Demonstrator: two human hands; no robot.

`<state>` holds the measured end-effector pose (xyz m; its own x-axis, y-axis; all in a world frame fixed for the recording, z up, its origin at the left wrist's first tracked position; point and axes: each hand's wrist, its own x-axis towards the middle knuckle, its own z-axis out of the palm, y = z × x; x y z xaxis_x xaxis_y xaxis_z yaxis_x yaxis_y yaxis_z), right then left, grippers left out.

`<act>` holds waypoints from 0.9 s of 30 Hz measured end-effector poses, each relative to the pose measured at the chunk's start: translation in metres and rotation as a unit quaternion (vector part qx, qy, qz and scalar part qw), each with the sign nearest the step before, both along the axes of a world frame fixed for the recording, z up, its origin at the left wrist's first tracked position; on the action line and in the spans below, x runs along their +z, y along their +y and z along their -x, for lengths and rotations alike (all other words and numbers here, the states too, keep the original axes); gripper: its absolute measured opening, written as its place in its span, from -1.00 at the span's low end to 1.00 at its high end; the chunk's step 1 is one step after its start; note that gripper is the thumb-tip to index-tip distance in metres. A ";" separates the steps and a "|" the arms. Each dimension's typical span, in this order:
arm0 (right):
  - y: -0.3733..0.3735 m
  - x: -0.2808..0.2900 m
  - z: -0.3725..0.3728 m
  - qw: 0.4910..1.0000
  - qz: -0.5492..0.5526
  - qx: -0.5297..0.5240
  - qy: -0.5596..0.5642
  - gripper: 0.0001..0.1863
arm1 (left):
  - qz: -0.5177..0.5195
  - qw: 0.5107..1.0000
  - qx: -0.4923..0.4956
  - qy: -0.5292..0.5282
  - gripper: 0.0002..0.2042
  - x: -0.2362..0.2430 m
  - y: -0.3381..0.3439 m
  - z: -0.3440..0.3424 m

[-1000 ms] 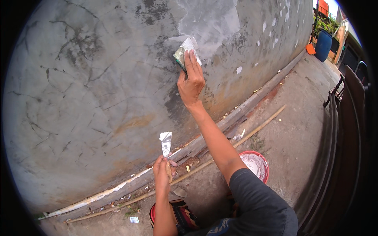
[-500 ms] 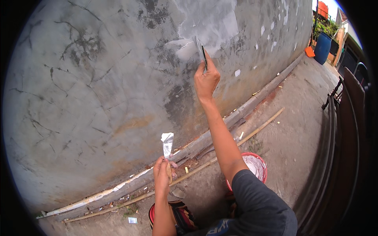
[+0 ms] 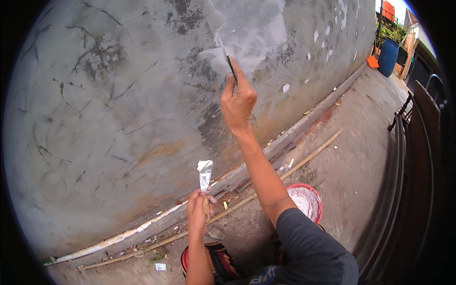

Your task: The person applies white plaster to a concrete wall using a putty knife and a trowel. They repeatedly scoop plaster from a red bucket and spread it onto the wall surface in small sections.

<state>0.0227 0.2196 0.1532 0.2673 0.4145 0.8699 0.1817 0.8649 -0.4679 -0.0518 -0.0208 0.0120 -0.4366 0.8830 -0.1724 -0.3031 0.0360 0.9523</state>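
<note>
"What does the person have on up top?"
"A dark grey T-shirt with a slightly bluish cast."
"Long-sleeved?"
"Short. The right sleeve is wide and loose, ending near the elbow in a plain hem."
"Any markings?"
"A lettered print in lighter blue on the front, cut off by the lower edge."
"And below the shirt?"
"A patterned garment over the legs, with curving bands of red, black and pale cream. Shorts or trousers, I can't tell."
"The forearms?"
"Bare, as are the left hand and right hand, right down to the fingers."
</note>
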 end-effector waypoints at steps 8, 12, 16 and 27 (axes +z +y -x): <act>-0.003 -0.002 0.044 0.998 -0.028 -0.055 -0.034 -0.35 | -0.006 1.000 -0.008 0.002 -0.72 0.002 0.000 0.003; -0.022 -0.004 0.042 0.997 -0.054 0.033 -0.052 -0.33 | -0.010 1.000 0.003 0.000 -0.73 0.003 -0.006 0.005; 0.026 0.012 0.022 0.993 -0.073 -0.093 0.009 -0.30 | -0.007 1.000 -0.003 -0.008 -0.73 0.003 -0.009 0.006; -0.035 -0.014 0.065 0.993 -0.032 0.092 -0.071 -0.43 | 0.005 1.000 -0.009 -0.002 -0.73 -0.005 0.000 0.006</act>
<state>-0.0419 0.1843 0.1388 0.0643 0.3881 0.9194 0.0779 0.9165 -0.3923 -0.0576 -0.0206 0.0074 -0.4197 0.8891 -0.1828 -0.3054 0.0513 0.9508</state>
